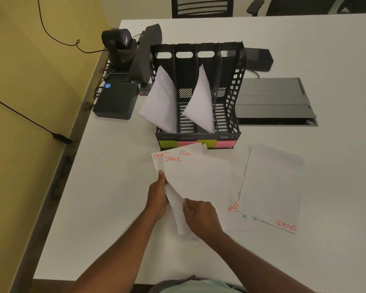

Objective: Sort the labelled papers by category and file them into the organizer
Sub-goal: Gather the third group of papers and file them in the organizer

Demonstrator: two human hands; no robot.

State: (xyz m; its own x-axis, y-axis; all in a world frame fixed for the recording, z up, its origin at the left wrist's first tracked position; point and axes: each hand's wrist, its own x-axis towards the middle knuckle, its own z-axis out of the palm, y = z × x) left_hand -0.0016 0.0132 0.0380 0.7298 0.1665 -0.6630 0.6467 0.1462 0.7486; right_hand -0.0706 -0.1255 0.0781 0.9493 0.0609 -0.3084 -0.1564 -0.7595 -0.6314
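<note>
A fanned stack of white papers marked SPORTS in red lies in front of the black organizer. My left hand grips the stack's left edge. My right hand pinches its curled lower corner. More papers lie to the right on the table, some turned upside down, with SPORTS in red and green letters showing. The organizer has several slots; the first and third from the left hold leaning white sheets. Green, pink and yellow sticky labels run along its front.
A black camera, a speaker bar and a small black box stand left of the organizer. A cable hatch sits in the white table to the right. Office chairs stand behind the far edge.
</note>
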